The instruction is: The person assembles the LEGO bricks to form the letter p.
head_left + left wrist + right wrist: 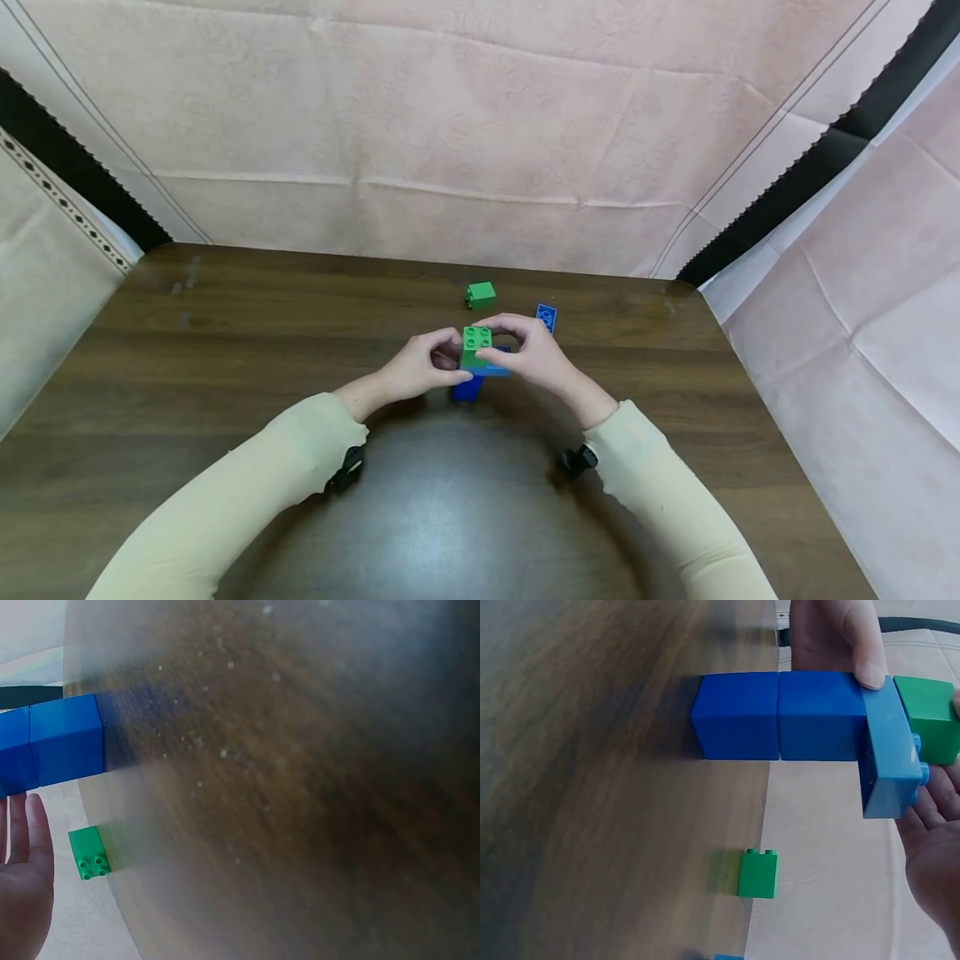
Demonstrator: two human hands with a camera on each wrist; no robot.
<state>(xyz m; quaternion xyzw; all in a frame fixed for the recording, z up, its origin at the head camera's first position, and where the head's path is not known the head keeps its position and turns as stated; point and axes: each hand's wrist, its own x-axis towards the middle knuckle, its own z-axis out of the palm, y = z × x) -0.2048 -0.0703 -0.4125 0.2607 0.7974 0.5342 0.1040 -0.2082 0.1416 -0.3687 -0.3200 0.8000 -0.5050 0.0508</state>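
At 12 o'clock we see a pale patterned cloth (pixel 487 125) rising behind the dark wooden worktop (pixel 225 358). Pale sleeves (pixel 240 475) reach in from 8 and 4 o'clock to two hands, which come together around one upright brick stack (pixel 821 716). On its 9 o'clock side, the left hand (pixel 412 367) grips it between thumb and fingers; on its 3 o'clock side, the right hand (pixel 543 358) pinches its top brick.

From the bottom up, we count two dark blue bricks (pixel 739 716), one lighter blue brick (pixel 891 750) jutting out towards 3 o'clock, and a green four-stud brick (pixel 476 343) on top; we cannot tell whether that last one is fully pressed down.

Beyond the stack, we find a loose blue brick (pixel 546 315) at 2 o'clock, partly hidden by the right hand, and a loose green brick (pixel 482 295) at 12 o'clock, its studs turned towards 9 o'clock.
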